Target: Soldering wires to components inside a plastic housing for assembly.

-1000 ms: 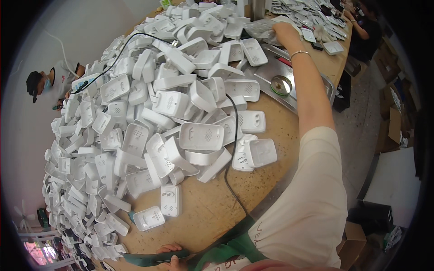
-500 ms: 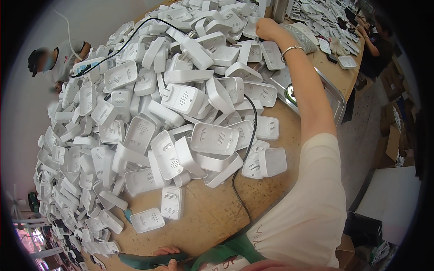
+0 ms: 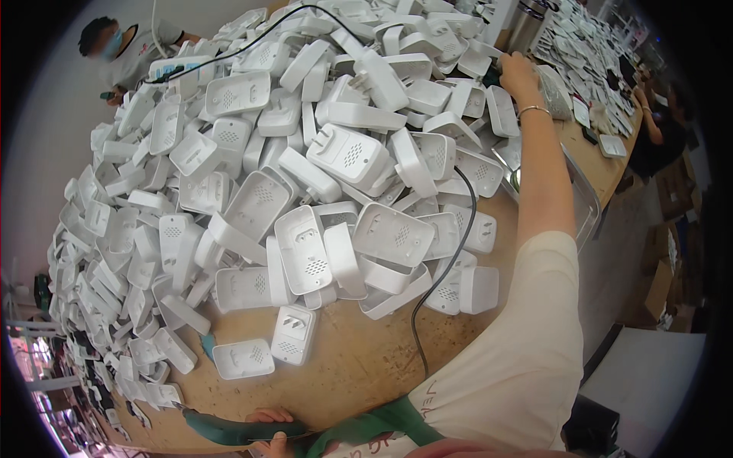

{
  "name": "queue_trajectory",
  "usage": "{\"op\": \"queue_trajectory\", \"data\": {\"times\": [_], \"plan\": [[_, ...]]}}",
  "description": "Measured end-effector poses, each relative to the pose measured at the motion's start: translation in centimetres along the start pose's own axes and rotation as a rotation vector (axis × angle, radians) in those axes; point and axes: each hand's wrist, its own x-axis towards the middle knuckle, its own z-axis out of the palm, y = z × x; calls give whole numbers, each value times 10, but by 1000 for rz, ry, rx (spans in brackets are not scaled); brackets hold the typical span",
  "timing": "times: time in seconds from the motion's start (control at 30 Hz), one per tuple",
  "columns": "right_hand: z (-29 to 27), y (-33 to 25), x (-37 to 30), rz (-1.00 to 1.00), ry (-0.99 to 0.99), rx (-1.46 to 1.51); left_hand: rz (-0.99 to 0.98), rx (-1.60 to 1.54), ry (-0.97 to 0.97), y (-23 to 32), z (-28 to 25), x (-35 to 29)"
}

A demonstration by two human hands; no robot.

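At the far right of the pile, my right hand [image 3: 521,78] reaches out with its fingers curled down. Something small and dark shows by the fingertips, too hidden to name. Beside that hand are white plastic shells [image 3: 502,111], a steel flask [image 3: 528,24] and a clear plastic bag [image 3: 555,93]. Low in front of my body, my left hand [image 3: 272,429] wraps round a dark green hand tool [image 3: 221,430] with a narrow tip pointing left. Closest to this tool lie an open white shell [image 3: 244,359] and a white plug housing with prongs [image 3: 295,334].
A large heap of white plug housings [image 3: 263,202] covers the bench [image 3: 359,343]. A black cord [image 3: 439,278] crosses it from a power strip [image 3: 179,70]. A metal tray [image 3: 584,198] lies under my right forearm. Two other people work at the far left and far right.
The view has shifted, so the heap sits further right and the bench looks turned. My right hand stays near the flask, with something dark now showing by its fingers. My left hand keeps the tool.
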Motion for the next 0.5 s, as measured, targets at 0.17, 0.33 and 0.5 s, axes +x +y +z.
{"op": "queue_trajectory", "data": {"times": [0.17, 0.33, 0.5], "plan": [[-8, -7, 30, 1, -362, 78, -10, 29, 10, 1, -6, 6], [0, 0, 25, 230, -267, 122, 6, 51, 18, 11, 0, -5], [37, -18, 49, 108, -278, 105, -42, -26, 33, 6, -5, -10]]}}
